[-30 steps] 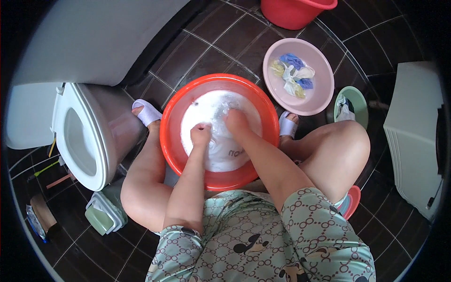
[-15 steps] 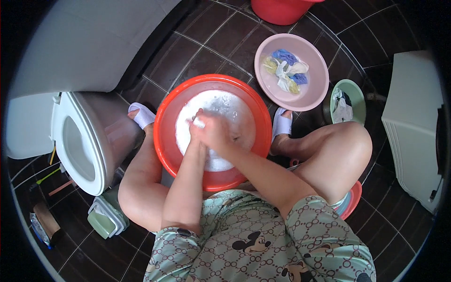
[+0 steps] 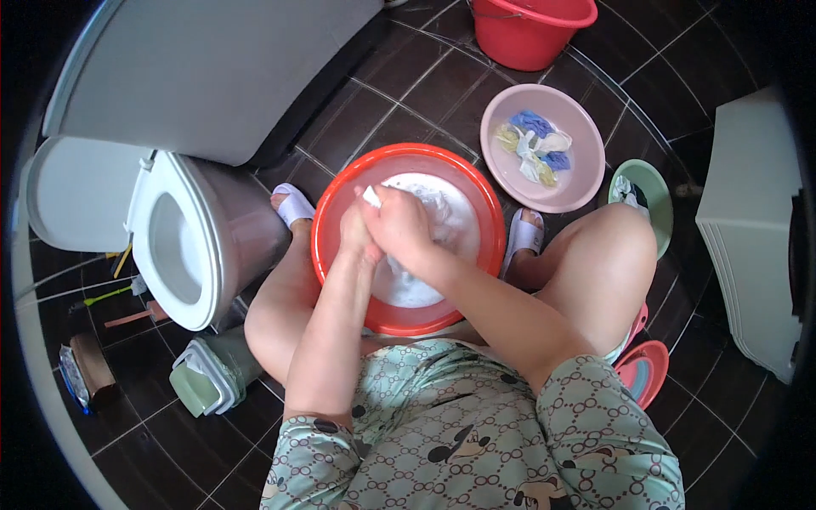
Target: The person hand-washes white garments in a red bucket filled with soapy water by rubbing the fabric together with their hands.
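Note:
A large red basin [image 3: 321, 255] stands between my feet, with white, sudsy water [image 3: 450, 223] in it. Over its left half my two hands are pressed together. My right hand [image 3: 401, 224] is closed over a small white cloth [image 3: 371, 197], of which only a bit shows above the fingers. My left hand [image 3: 354, 228] is closed against the same cloth from the left, its fingers partly hidden behind the right hand. What kind of cloth it is does not show.
Beyond the basin stands a pink basin [image 3: 586, 183] with small blue, white and yellow cloths in water. A red bucket [image 3: 527, 38] and a green basin [image 3: 660, 212] are nearby. At left are a toilet [image 3: 212, 289] and a lidded bin [image 3: 204, 387]; a pale cabinet-like unit [image 3: 748, 229] is at right.
My joined hands have moved left and a little up within the basin, still on the white cloth. The whole view has shifted slightly, bringing more of the red bucket into sight.

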Tool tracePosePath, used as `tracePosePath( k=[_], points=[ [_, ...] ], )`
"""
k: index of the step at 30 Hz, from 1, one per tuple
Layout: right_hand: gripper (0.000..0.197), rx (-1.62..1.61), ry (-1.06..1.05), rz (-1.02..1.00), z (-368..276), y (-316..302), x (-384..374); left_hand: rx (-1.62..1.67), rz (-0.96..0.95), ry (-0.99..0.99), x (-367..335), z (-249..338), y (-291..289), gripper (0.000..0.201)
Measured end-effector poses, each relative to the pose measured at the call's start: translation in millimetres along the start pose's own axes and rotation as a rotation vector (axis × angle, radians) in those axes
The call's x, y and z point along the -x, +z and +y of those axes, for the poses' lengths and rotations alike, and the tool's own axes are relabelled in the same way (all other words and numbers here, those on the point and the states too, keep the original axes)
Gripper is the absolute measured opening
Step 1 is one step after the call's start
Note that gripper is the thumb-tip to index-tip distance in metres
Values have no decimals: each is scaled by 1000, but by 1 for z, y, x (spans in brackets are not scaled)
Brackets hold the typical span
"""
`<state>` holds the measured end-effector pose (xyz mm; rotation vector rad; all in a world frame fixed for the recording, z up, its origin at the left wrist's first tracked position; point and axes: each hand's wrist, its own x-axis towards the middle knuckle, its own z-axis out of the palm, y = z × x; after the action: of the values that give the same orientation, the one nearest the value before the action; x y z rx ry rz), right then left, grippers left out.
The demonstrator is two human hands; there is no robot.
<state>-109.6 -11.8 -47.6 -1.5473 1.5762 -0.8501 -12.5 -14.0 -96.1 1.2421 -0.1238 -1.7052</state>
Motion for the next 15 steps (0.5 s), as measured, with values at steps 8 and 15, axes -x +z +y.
tracePosePath(
  k=[8, 15],
  points=[
    [28, 133, -85, -56, -35, -19, -1, 16, -53, 54, 16, 22, 15, 29],
    [22, 261, -178, -118, -23, -19, -25, 240, -142, -59, 16, 15, 19, 21]
  ],
)
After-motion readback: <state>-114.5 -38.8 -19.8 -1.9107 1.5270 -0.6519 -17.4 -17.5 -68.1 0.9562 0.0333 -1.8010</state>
